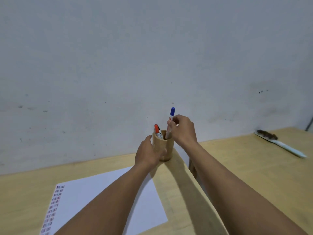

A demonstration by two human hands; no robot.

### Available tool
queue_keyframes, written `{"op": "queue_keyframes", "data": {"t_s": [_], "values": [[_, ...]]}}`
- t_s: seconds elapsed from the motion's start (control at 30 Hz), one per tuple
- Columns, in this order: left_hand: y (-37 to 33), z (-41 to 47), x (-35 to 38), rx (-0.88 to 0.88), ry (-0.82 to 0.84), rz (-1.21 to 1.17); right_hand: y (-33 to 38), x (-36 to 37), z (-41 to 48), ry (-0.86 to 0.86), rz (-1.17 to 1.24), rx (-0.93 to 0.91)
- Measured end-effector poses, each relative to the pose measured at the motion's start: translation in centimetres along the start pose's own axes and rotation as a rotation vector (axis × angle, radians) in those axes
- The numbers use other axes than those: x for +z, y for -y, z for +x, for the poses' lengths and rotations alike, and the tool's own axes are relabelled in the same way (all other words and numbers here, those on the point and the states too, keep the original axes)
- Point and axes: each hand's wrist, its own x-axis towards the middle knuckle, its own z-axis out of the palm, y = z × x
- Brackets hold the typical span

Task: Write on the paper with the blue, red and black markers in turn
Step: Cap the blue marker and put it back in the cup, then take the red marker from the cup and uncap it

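A round wooden pen holder (166, 146) stands at the far right corner of the near table. My left hand (149, 154) wraps around its left side. My right hand (183, 130) pinches the blue-capped marker (171, 116), whose lower end is still inside the holder. A red-capped marker (157, 128) leans in the holder, with a black cap just behind it. The white paper (94, 190) lies on the table near me, with rows of small coloured marks down its left edge; my left forearm crosses over it.
A second wooden table (254, 167) stands to the right, with a narrow gap between the two. On it lies a brush with a white handle (281, 144). A grey wall (152, 56) rises straight behind the tables.
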Motion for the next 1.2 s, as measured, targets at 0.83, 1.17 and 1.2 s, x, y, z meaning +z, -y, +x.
{"op": "queue_keyframes", "data": {"t_s": [0.83, 1.17, 1.2], "values": [[2.1, 1.6, 3.2, 0.045, -0.044, -0.050, -1.6, 5.6, 1.0, 0.121, -0.338, 0.043], [2.4, 1.2, 1.8, 0.011, -0.033, -0.018, 1.2, 3.1, 0.0, 0.056, -0.121, -0.167], [2.3, 1.1, 1.2, -0.001, -0.045, -0.019, 1.7, 2.8, -0.1, 0.061, -0.066, -0.179]]}}
